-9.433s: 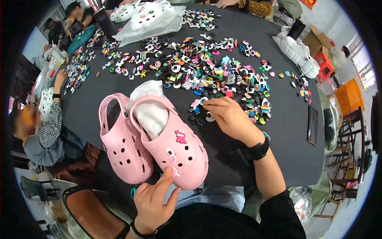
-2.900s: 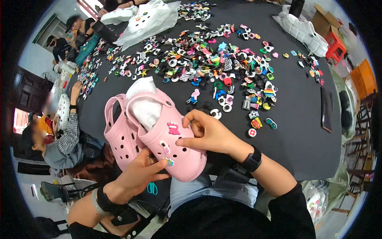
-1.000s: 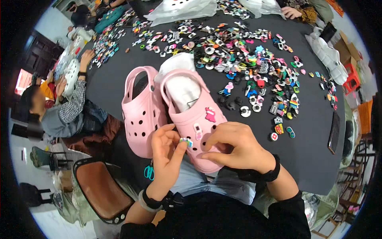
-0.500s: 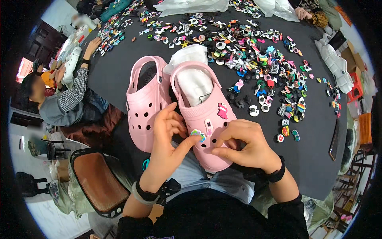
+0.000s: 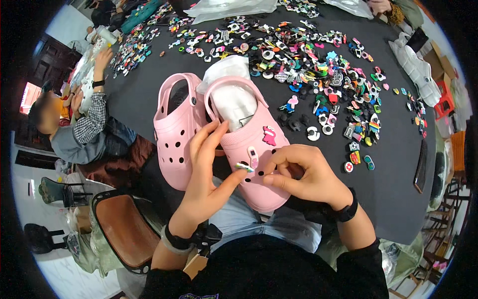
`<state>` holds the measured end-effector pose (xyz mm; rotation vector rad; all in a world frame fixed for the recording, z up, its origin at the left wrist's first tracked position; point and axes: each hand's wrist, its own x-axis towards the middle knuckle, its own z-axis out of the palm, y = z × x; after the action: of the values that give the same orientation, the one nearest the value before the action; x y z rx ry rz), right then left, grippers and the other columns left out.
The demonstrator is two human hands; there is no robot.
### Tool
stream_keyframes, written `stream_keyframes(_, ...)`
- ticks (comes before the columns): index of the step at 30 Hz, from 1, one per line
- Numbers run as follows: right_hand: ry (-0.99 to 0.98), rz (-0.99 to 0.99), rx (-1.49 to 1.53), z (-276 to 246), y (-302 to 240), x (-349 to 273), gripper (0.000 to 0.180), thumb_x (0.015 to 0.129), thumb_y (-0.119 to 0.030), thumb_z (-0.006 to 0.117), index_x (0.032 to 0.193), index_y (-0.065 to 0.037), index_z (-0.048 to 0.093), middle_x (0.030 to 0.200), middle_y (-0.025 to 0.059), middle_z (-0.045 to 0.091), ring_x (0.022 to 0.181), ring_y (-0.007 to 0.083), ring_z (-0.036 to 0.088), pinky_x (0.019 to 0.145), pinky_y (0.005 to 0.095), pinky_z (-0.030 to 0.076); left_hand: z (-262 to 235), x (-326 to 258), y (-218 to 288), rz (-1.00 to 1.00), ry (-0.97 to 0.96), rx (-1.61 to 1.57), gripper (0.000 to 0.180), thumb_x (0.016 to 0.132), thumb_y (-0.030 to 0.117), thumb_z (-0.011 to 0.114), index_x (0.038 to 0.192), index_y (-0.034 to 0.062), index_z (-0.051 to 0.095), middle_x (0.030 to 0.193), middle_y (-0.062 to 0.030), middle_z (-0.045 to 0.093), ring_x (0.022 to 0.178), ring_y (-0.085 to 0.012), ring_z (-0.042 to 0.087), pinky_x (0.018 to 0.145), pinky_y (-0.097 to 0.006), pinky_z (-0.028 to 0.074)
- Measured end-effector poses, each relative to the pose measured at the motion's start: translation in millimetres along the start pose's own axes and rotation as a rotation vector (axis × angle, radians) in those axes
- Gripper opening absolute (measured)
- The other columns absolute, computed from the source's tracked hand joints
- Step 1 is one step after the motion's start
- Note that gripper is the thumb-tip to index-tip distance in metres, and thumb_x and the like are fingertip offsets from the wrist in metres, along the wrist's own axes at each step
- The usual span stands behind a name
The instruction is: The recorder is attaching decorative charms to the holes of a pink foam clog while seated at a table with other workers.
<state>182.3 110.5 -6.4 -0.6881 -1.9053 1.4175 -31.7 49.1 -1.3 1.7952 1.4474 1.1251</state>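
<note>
Two pink clogs are side by side in front of me. The right clog [image 5: 269, 196] bears a dark pink character charm [image 5: 269, 135] and a pale oblong charm [image 5: 253, 157]. My left hand [image 5: 203, 172] grips this clog's left side, fingers along the collar. Its thumb touches a small white, green and blue charm [image 5: 244, 167], seen tilted nearly edge-on. Curled at the clog's right front, my right hand [image 5: 304, 174] has thumb and forefinger almost together by a bare hole; anything between them is hidden. The left clog [image 5: 172, 172] carries no charm on its visible top.
Loose shoe charms [image 5: 318, 74] cover much of the dark table [image 5: 393, 199]. White stuffing fills the right clog; a white wrapped bundle [image 5: 226, 70] lies behind. A white clog [image 5: 416, 74] sits far right. A co-worker [image 5: 74, 129] reaches over the table at left; another person's hand [image 5: 379, 7] shows top right.
The small charm under my left thumb has tipped from face-up to nearly edge-on. My left fingers have moved up to the clog's collar. The co-worker's arm at left has shifted.
</note>
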Motion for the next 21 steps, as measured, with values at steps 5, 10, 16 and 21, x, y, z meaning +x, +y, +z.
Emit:
stream_keyframes(5, -0.013, -0.014, -0.018, 1, -1, 0, 0.011, 0.081, -0.012, 0.073, 0.089, -0.008, 0.067, 0.059, -0.0017, 0.050, 0.052, 0.0048, 0.045, 0.048, 0.0218, 0.033, 2, -4, 1, 0.114, 0.145, 0.218, 0.051, 0.071, 0.005, 0.078, 0.117, 0.0037, 0.057, 0.118, -0.0123, 0.047, 0.114, -0.0250, 0.044, 0.088, -0.033, 0.041)
stream_keyframes(10, -0.007, 0.063, 0.070, -5, 0, -2, 0.013, 0.084, -0.012, 0.071, 0.095, -0.008, 0.066, 0.061, -0.0053, 0.047, 0.054, 0.0015, 0.040, 0.049, 0.0204, 0.031, -3, -9, 13, 0.099, 0.101, 0.258, 0.022, 0.070, -0.005, 0.075, 0.086, 0.0021, 0.061, 0.107, -0.0080, 0.048, 0.092, -0.0165, 0.051, 0.083, -0.028, 0.041)
stream_keyframes(16, 0.113, 0.050, 0.233, -3, 6, -2, 0.014, 0.086, -0.009, 0.068, 0.099, -0.004, 0.065, 0.065, -0.0084, 0.043, 0.058, 0.0003, 0.036, 0.051, 0.0189, 0.030, -7, -26, 20, -0.234, 0.022, -0.296, 0.017, 0.076, 0.000, 0.073, 0.087, 0.0034, 0.060, 0.091, -0.0049, 0.052, 0.080, -0.0140, 0.048, 0.072, -0.025, 0.038)
stream_keyframes(21, 0.094, 0.093, 0.245, -3, 3, -3, 0.014, 0.086, -0.010, 0.068, 0.099, -0.004, 0.065, 0.065, -0.0087, 0.043, 0.058, 0.0001, 0.036, 0.051, 0.0189, 0.030, -8, -29, 10, -0.229, -0.066, -0.068, 0.018, 0.078, 0.002, 0.071, 0.091, 0.0026, 0.058, 0.088, -0.0042, 0.051, 0.075, -0.0129, 0.045, 0.070, -0.026, 0.038)
